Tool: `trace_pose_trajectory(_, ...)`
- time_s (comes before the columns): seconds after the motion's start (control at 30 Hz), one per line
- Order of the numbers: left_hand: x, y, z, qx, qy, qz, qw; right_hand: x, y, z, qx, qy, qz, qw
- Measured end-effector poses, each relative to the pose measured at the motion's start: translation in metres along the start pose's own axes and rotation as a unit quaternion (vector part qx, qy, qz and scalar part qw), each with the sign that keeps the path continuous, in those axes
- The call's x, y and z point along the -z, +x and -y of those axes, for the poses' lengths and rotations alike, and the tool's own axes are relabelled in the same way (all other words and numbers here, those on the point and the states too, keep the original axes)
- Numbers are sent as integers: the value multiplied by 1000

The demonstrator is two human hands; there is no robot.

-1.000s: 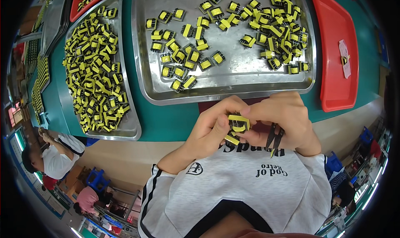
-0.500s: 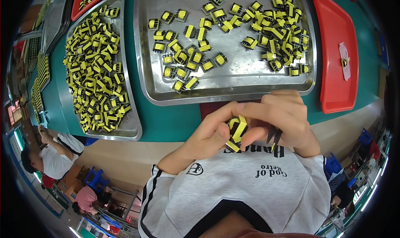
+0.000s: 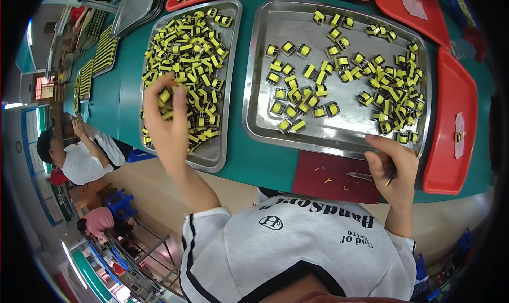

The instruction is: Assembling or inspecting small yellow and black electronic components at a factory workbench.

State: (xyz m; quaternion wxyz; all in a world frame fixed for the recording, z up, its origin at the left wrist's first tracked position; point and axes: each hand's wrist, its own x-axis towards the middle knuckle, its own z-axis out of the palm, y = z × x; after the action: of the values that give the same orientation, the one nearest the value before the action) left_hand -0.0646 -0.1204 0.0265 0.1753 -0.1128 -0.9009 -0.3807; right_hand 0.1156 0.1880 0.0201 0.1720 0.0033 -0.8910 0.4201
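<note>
My left hand point(image 3: 168, 125) is over the left metal tray point(image 3: 218, 160), slightly blurred, with thumb and forefinger apart. A small yellow-and-black transformer point(image 3: 165, 96) shows between those fingers; whether it touches them is unclear. That tray is heaped with similar transformers. My right hand point(image 3: 395, 168) is above the near right corner of the larger metal tray point(image 3: 328, 138), fingers curled round a slim black tool point(image 3: 391, 174) that looks like tweezers, mostly hidden by the palm. Beside this hand, a craft knife blade point(image 3: 359, 175) shows over the maroon mat point(image 3: 313, 181).
Loose transformers point(image 3: 400, 85) lie grouped in the larger tray. A red tray point(image 3: 450, 165) with a paper slip stands at the right, more red trays point(image 3: 419, 16) behind. Yellow scraps point(image 3: 328, 180) dot the mat. A person point(image 3: 85, 154) sits at the far left.
Both hands were together at my chest with a transformer between them. My left hand has moved to the left tray, my right hand a little right. The view has shifted, uncovering the mat.
</note>
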Motion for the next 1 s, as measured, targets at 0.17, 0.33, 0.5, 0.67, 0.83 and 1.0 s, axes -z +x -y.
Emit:
trace_pose_trajectory(0.17, -10, 66, 4, -143, 169, 118, 968, 1, 0, -2, -6, -8, 24, 1000)
trace_pose_trajectory(0.33, -45, 109, -7, -284, 326, 214, 876, -1, 2, -1, -23, -19, 44, 999)
trace_pose_trajectory(0.5, -66, 136, 17, -391, 373, 213, 814, 8, 16, 0, -41, -134, 137, 981)
trace_pose_trajectory(0.67, -58, 112, -22, -372, 290, 211, 856, -8, 18, -13, -65, -181, 172, 966)
trace_pose_trajectory(0.83, -37, 21, -86, -329, 19, 305, 894, -30, 29, -19, -80, -263, 209, 938)
trace_pose_trajectory(1.0, -49, -61, -80, -174, -176, 330, 911, -32, 26, -24, -26, -151, 150, 977)
